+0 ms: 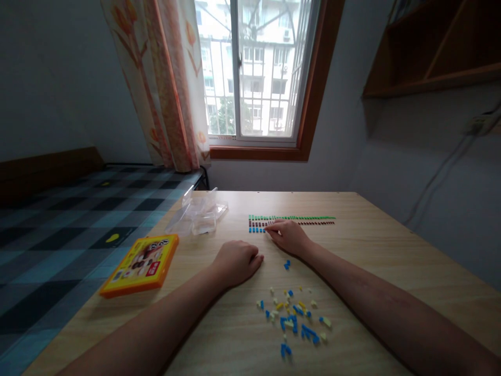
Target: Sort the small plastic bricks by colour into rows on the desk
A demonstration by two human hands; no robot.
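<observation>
My right hand [288, 237] reaches to the far part of the table, its fingertips pinched on a small blue building brick [265, 230] at the right end of a short blue row [255, 230]. Behind that row run a longer dark red-brown row [321, 223] and a green row [305, 218], partly covered by the hand. My left hand [237, 263] rests on the table with curled fingers; whether anything is inside is hidden. A few blue bricks [287, 265] lie below my right hand. Nearer me is a loose scatter of blue, yellow and pale bricks [293, 318].
On the left of the wooden table [219, 334] lie a yellow-orange box [141, 263] and clear plastic containers [203, 214]. A bed with a checked cover [78, 219] adjoins the left side. Beyond the table are a window [258, 78] and curtain [164, 78].
</observation>
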